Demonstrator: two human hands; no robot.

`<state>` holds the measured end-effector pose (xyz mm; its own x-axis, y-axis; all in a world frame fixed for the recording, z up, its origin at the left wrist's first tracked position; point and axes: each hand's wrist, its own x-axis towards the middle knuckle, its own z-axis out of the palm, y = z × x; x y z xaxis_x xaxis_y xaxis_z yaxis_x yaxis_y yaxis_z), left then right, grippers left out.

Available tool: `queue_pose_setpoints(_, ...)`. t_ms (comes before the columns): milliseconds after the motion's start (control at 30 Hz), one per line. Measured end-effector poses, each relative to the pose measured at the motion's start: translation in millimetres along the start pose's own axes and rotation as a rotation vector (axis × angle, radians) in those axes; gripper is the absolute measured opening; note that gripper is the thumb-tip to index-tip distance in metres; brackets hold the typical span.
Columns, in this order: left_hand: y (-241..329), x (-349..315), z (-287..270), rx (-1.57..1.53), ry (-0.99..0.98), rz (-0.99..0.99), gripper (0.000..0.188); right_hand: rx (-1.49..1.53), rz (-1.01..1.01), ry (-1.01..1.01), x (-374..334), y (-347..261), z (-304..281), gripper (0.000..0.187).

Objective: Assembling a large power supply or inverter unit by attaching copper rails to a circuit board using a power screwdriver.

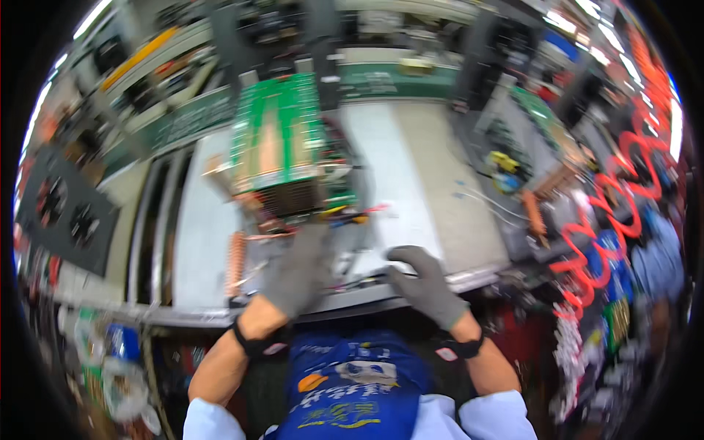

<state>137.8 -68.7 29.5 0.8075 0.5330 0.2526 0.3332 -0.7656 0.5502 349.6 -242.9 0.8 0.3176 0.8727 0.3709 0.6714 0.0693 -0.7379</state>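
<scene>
1. A blocky electronic assembly topped with a green circuit board and copper-coloured strips (275,132) is sitting on a pale, flat table (433,147), ahead of both hands.
2. The left hand, in a grey fabric glove (297,271), is pointing forward, its fingertips lying right by the assembly's near end, close to coloured wires (343,214). Blur is hiding its fingers, so whether it is grasping anything cannot be told.
3. The right hand, in a matching grey glove (427,284), is hovering by the table's front edge, to the assembly's near right and farther from it; its curved fingers and thumb are standing apart.
4. A ribbed, copper-coloured coil (235,264) is showing just left of the left hand.
</scene>
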Motion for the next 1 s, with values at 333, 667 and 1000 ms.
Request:
queue_pose_setpoints(333, -13.4, 36.5, 21.6, -0.152, 0.065, -0.248, 0.042, -0.22, 0.331, 0.555, -142.7, 15.0, -122.2, 0.02)
queue_pose_setpoints(667, 17.8, 3.8, 9.0, -0.137, 0.079, -0.097, 0.037, -1.165, 0.427, 1.807, -493.6, -9.0, -362.1, 0.03)
queue_pose_setpoints(1000, 68.3, 8.1, 23.5, -0.288, 0.061, 0.018, 0.036, 0.544, 0.914, 1.794, -693.0, 15.6, -430.0, 0.091)
